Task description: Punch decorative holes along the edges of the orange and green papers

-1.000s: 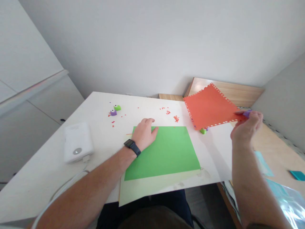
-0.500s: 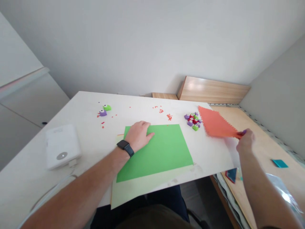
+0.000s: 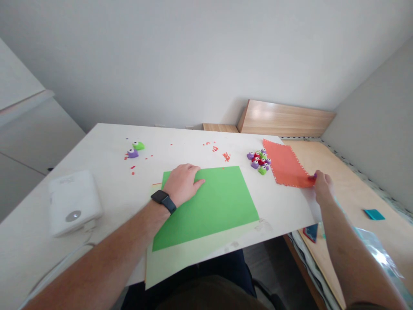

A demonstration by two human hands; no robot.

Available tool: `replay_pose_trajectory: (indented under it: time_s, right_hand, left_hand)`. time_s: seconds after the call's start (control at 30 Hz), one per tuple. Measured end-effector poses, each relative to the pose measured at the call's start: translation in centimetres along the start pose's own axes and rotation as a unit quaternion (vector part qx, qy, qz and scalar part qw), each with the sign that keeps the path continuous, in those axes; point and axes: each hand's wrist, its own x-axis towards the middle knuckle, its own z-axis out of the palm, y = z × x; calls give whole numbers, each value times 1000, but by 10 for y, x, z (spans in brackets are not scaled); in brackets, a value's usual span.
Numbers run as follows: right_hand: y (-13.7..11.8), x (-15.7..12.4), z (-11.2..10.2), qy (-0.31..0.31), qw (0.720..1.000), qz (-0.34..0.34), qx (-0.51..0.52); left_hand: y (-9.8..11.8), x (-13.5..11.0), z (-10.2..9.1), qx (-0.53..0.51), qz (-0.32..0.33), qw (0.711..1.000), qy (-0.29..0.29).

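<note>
My left hand [image 3: 182,183], with a dark watch on the wrist, lies with its fingers stretched out on the left part of a green sheet of paper [image 3: 213,202]. A paler green sheet [image 3: 200,254] shows beneath it and hangs over the table's front edge. At the right edge of the table my right hand [image 3: 323,186] is closed at the near right corner of an orange-red sheet [image 3: 287,165] with notched edges. Something small and purple [image 3: 312,177] shows at its fingertips, mostly hidden. Left of that sheet sits a cluster of small purple, red and green googly-eyed pieces [image 3: 260,161].
Two more googly-eyed pieces, one green [image 3: 138,146] and one purple [image 3: 132,153], lie at the back left. Red paper bits [image 3: 226,156] are scattered across the white table [image 3: 284,211]. A white box-shaped device [image 3: 75,202] with a cable stands left. A teal piece [image 3: 374,214] lies on the wooden surface right.
The orange-red sheet's near right corner has come down, and the sheet lies flatter. My right hand has moved slightly left and down with it. My left hand stays on the green sheet.
</note>
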Motion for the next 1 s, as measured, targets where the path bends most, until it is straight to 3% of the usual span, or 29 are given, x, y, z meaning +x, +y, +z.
replay_pose_trajectory:
  time_s: [0.17,0.3,0.37,0.5,0.6,0.67,0.77,0.9,1.0]
  right_hand:
    - [-14,2,3,11,1000,24,15]
    - [-44,-13,16,-13,998,-13,61]
    - [-66,-32,23,-55,989,-54,123]
    - [-122,-89,31,-220,930,-129,264]
    - [-165,-133,34,-419,844,-146,303]
    - [-188,-155,38,-496,803,-163,288]
    - [-215,-176,52,-530,790,-191,240]
    - [-232,-190,81,-657,709,-140,215]
    - [-230,-199,102,-652,717,-94,229]
  left_hand:
    - [0,1,0,4,2,1000,-4]
    - [1,1,-1,7,0,1000,-8]
    - [1,1,-2,8,0,1000,-10]
    - [1,1,-3,10,-5,1000,-17]
    - [1,1,-5,10,-7,1000,-23]
    - [1,1,-5,8,-6,1000,-27]
    - [1,0,-6,5,-5,1000,-30]
    - [1,0,-6,0,-8,999,-32]
    - [1,0,-7,-4,-9,999,-35]
